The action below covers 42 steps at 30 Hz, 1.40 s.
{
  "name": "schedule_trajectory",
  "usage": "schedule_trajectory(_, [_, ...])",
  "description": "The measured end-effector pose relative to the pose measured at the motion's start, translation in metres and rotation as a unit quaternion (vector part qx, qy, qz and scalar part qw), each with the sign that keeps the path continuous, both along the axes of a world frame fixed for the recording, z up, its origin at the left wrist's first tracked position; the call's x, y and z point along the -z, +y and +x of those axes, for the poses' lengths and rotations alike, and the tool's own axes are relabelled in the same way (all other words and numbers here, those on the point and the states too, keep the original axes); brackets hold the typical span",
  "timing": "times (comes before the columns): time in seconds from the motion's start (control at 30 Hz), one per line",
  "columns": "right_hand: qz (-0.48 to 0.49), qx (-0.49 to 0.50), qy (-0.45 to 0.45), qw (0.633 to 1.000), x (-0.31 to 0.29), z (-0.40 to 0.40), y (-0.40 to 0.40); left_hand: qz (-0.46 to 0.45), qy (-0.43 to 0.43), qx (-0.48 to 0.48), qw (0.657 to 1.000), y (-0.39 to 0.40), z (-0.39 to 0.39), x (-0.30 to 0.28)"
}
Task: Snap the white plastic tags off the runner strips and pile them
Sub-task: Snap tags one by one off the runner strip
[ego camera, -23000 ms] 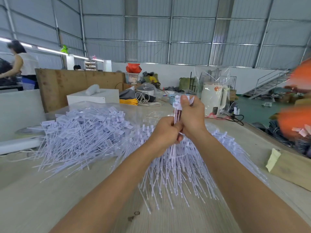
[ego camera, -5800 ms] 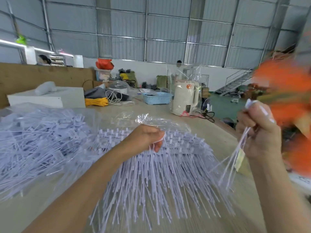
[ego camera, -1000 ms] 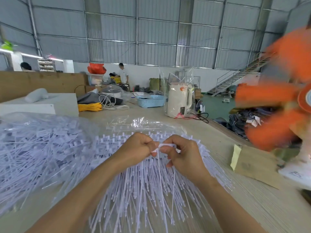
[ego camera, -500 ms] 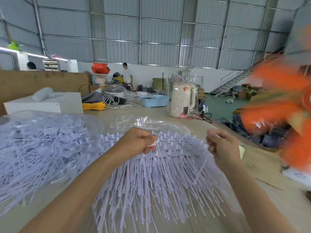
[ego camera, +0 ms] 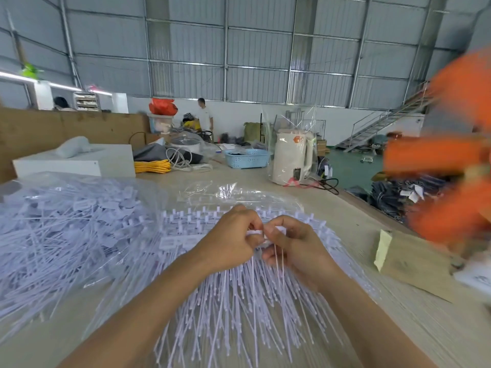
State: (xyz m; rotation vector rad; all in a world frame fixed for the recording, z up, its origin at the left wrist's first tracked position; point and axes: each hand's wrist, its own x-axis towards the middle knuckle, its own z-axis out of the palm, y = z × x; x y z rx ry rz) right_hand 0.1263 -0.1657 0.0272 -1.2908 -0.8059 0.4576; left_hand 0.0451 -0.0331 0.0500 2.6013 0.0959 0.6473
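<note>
Left hand [ego camera: 233,240] and right hand [ego camera: 292,245] both pinching runner strip [ego camera: 256,233], fingers curled, just above unsnapped heap [ego camera: 239,301]. Loose tags [ego camera: 66,235] piling left of heap. Risk: tails tangling, dragging neighbours off.

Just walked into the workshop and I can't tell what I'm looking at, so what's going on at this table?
A person is working through white plastic tags. The left hand and right hand meet over a fanned heap of runner strips, both pinching one white strip between the fingertips, seemingly about to snap it. A big pile of loose tags lies to the left on the table.
</note>
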Motion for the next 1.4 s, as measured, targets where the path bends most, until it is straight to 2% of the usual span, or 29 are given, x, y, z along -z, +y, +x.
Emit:
schedule_trajectory(0.13, [0.038,0.055,-0.070,0.995,0.002,0.004,0.001,-0.005,0.025,-0.024,0.999,0.005,-0.001,-0.002])
schedule_trajectory(0.23, [0.056,0.055,-0.042,0.996,0.002,0.007,0.000,-0.028,0.054,-0.030,0.998,0.010,-0.007,-0.007])
schedule_trajectory(0.3, [0.041,0.042,-0.031,0.998,0.003,0.008,0.002,-0.062,0.038,-0.008,0.997,0.009,-0.010,-0.010])
schedule_trajectory(0.43, [-0.013,0.020,-0.069,0.997,0.002,0.008,-0.001,-0.020,0.016,-0.014,1.000,0.005,-0.009,-0.014])
schedule_trajectory(0.53, [-0.024,0.027,-0.130,0.991,-0.001,0.004,-0.006,-0.035,0.005,-0.009,0.999,0.006,-0.008,-0.010])
schedule_trajectory(0.63, [-0.034,0.107,-0.203,0.973,-0.001,0.000,-0.002,-0.083,-0.012,-0.016,0.996,0.006,-0.005,-0.006])
schedule_trajectory(0.7, [-0.038,0.155,-0.237,0.958,-0.001,-0.003,0.003,-0.119,-0.002,-0.029,0.992,0.005,-0.003,-0.006])
schedule_trajectory(0.8, [-0.029,0.196,-0.312,0.929,0.001,-0.006,0.005,-0.229,0.027,-0.026,0.973,0.005,-0.001,-0.008])
schedule_trajectory(0.87, [0.013,0.221,-0.421,0.880,0.000,-0.006,0.003,-0.287,0.049,-0.022,0.956,0.007,-0.002,-0.012])
schedule_trajectory(0.93, [0.056,0.222,-0.540,0.810,0.000,-0.006,0.003,-0.350,0.072,0.017,0.934,0.006,-0.006,-0.015])
schedule_trajectory(0.97, [0.063,0.219,-0.557,0.799,0.001,-0.005,0.003,-0.359,0.079,0.032,0.929,0.006,-0.009,-0.017])
schedule_trajectory(1.0, [0.062,0.228,-0.535,0.811,-0.001,-0.004,0.001,-0.353,0.081,0.034,0.931,0.006,-0.012,-0.019])
schedule_trajectory(1.03, [0.051,0.255,-0.472,0.842,-0.005,0.000,-0.003,-0.346,0.079,0.032,0.934,0.006,-0.015,-0.023])
schedule_trajectory(1.1, [0.029,0.323,-0.238,0.916,-0.013,0.018,-0.019,-0.340,0.060,0.021,0.938,0.010,-0.020,-0.029])
schedule_trajectory(1.13, [0.043,0.336,-0.114,0.934,-0.016,0.029,-0.031,-0.332,0.046,0.007,0.942,0.012,-0.022,-0.032])
schedule_trajectory(1.17, [0.068,0.327,-0.012,0.942,-0.018,0.039,-0.040,-0.319,0.026,-0.007,0.948,0.015,-0.023,-0.032])
schedule_trajectory(1.23, [0.117,0.272,0.126,0.947,-0.020,0.048,-0.048,-0.250,0.001,-0.021,0.968,0.018,-0.022,-0.029])
schedule_trajectory(1.33, [0.159,0.129,0.249,0.947,-0.021,0.043,-0.039,-0.115,0.026,-0.004,0.993,0.009,-0.016,-0.020])
schedule_trajectory(1.4, [0.148,0.048,0.284,0.946,-0.024,0.033,-0.032,-0.082,0.033,0.001,0.996,0.008,-0.012,-0.014])
